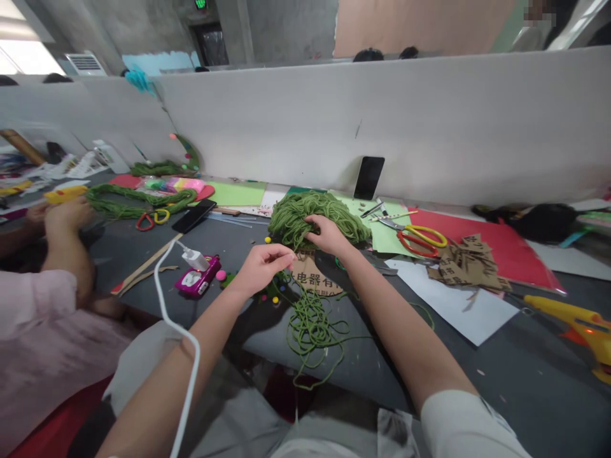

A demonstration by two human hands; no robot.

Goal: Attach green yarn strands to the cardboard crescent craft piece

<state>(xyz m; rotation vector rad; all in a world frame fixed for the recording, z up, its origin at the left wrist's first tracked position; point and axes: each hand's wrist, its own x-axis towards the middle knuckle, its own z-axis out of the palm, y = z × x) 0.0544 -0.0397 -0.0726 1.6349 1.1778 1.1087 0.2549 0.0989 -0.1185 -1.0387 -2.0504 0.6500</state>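
A big bundle of green yarn (pixel 305 215) lies on a cardboard piece (pixel 312 278) with printed characters, on the dark grey table (pixel 525 375). My right hand (pixel 329 234) rests on the bundle's near side, fingers curled into the strands. My left hand (pixel 263 266) hovers just left of the cardboard, fingertips pinched on a thin green strand. A loose tangle of green yarn (pixel 312 332) trails down toward the table's front edge.
Orange-and-yellow scissors (pixel 420 238), cardboard scraps (pixel 468 264), white paper (pixel 453 299), red sheet (pixel 506 245) and a yellow glue gun (pixel 580 327) lie right. A phone (pixel 368 178) leans on the divider. A pink power bank (pixel 198 278) with white cable and a co-worker's hands (pixel 64 216) are left.
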